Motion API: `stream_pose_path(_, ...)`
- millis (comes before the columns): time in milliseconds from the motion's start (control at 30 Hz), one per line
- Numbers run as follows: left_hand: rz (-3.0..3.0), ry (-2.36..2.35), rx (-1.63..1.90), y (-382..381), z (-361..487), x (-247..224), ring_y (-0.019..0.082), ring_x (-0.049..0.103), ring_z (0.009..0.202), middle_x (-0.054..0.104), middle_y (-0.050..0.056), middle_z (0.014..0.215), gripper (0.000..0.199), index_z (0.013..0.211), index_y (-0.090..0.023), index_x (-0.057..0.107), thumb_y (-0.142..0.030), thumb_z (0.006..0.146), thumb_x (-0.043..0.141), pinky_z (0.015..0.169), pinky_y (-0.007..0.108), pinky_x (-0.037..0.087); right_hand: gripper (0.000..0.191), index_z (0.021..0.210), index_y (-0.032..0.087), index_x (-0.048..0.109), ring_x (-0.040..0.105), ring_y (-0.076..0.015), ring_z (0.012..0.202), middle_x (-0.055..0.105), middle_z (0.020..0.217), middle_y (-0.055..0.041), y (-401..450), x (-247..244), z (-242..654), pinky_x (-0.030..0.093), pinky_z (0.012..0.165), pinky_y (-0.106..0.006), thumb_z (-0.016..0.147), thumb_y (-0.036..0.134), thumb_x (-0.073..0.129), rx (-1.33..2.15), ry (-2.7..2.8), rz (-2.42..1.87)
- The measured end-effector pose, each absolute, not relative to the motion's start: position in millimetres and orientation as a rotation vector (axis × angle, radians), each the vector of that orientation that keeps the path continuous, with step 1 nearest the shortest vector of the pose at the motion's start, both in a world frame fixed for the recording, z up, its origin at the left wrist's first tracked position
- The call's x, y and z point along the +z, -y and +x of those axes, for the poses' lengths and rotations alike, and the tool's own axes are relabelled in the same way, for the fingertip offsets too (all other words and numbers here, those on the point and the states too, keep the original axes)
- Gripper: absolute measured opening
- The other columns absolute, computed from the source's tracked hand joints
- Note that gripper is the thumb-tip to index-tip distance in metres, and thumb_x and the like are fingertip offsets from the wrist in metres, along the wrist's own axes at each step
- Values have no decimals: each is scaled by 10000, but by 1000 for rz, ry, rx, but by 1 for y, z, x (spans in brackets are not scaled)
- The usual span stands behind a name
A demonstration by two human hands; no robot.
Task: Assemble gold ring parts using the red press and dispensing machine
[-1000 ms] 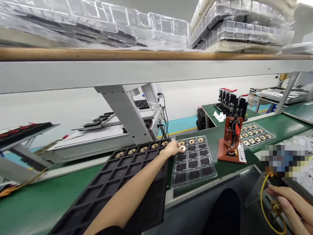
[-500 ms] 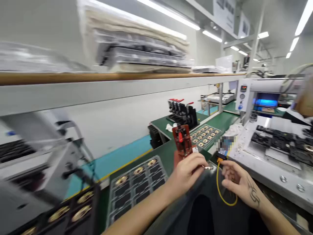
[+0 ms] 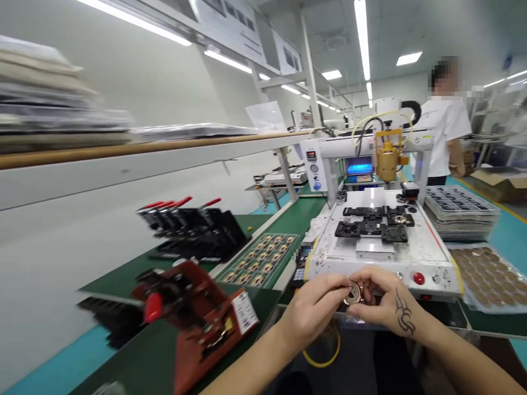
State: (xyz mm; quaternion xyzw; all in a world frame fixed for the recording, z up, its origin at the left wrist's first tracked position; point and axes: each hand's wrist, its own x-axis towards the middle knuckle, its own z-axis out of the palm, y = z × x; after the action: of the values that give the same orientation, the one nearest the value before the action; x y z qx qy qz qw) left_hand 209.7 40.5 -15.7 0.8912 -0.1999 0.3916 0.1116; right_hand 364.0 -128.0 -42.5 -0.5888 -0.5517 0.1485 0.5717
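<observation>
Both my hands meet in front of the white machine. They hold a round gold-rimmed metal part (image 3: pixel 353 294) that looks like a watch case. My left hand (image 3: pixel 315 307) pinches its left edge between thumb and fingers. My right hand (image 3: pixel 379 299), tattooed near the wrist, grips its right side with curled fingers and thumb, hiding part of the rim. To the left of my hands stands a red-brown clamp fixture (image 3: pixel 206 323) with a red-tipped lever and a white label. A yellow cable (image 3: pixel 321 365) loops below my hands.
A clear tray of gold-rimmed round parts (image 3: pixel 259 258) lies on the green bench. Black red-handled clamps (image 3: pixel 197 230) stand behind. The white gantry machine (image 3: pixel 358 266) carries black fixtures. Stacked trays (image 3: pixel 461 214) and a sheet of brown discs (image 3: pixel 488 277) are at right. A person (image 3: pixel 444 120) stands beyond.
The view has swung to the right. My left hand has brought the round part to my right hand, which was apart and loosely curled before; both hands now hold it.
</observation>
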Motion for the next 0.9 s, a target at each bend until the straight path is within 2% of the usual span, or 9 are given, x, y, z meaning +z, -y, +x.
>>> stream_pose_path(133, 2602, 458, 775, -41, 281, -2, 245, 693, 1226, 696, 116, 1330, 438, 1454, -259, 537, -174, 1033, 620, 1060, 390, 589, 319, 1072, 218, 733, 546, -163, 651, 635, 784, 7, 165, -47, 414, 480, 623, -287, 801, 360, 824, 82, 1069, -1595)
stream_pose_path(200, 2634, 390, 636, -46, 332, 12, 266, 665, 1252, 671, 119, 1370, 478, 1458, -254, 553, -218, 996, 670, 1096, 434, 559, 299, 1054, 211, 728, 538, -163, 635, 633, 771, 3, 187, -45, 437, 481, 615, -292, 807, 366, 794, -59, 953, -1682)
stream_pose_path(300, 2741, 204, 453, -54, 417, 30, 294, 666, 1203, 711, 151, 1280, 310, 1279, -179, 701, -262, 984, 662, 1090, 441, 527, 291, 1049, 215, 721, 542, -171, 639, 636, 771, -3, 217, -37, 456, 496, 640, -307, 817, 383, 775, -257, 875, -1741)
stream_pose_path(367, 2772, 146, 360, -56, 469, 35, 314, 691, 1149, 743, 167, 1237, 336, 1205, -140, 750, -350, 944, 719, 1032, 421, 546, 304, 1075, 219, 716, 550, -177, 646, 640, 784, -11, 235, -33, 458, 502, 639, -312, 837, 402, 765, -315, 855, -1761)
stream_pose_path(467, 2817, 63, 171, -57, 524, 34, 297, 734, 1004, 805, 135, 1087, 385, 1061, -142, 808, -457, 839, 813, 879, 351, 573, 320, 1111, 224, 716, 561, -182, 656, 641, 803, -18, 259, -33, 457, 497, 616, -311, 874, 436, 748, -313, 807, -1806)
stream_pose_path(567, 2853, 7, -15, -58, 553, 33, 277, 744, 876, 823, 104, 921, 379, 886, -160, 827, -508, 742, 870, 772, 319, 557, 370, 1140, 220, 711, 560, -183, 660, 655, 817, -20, 280, -39, 465, 487, 613, -315, 879, 478, 758, -308, 743, -1833)
stream_pose_path(700, 2886, -25, -143, -53, 569, 41, 288, 747, 854, 807, 78, 811, 329, 741, -173, 799, -451, 634, 939, 803, 347, 557, 458, 1154, 198, 691, 573, -190, 689, 663, 823, -23, 282, -39, 496, 497, 639, -320, 850, 524, 794, -265, 710, -1818)
stream_pose_path(800, 2880, -45, -106, -45, 566, 46, 245, 734, 825, 782, 66, 791, 261, 772, -151, 767, -367, 716, 903, 824, 376, 565, 485, 1133, 180, 668, 546, -178, 676, 639, 829, -21, 256, -32, 527, 481, 632, -316, 853, 563, 769, -201, 768, -1812)
stream_pose_path(900, 2808, -42, 71, -41, 548, 53, 257, 735, 857, 790, 103, 840, 203, 828, -132, 770, -323, 785, 823, 792, 353, 552, 475, 1068, 168, 648, 512, -167, 685, 617, 846, -29, 213, -27, 560, 449, 631, -309, 844, 579, 728, -153, 865, -1818)
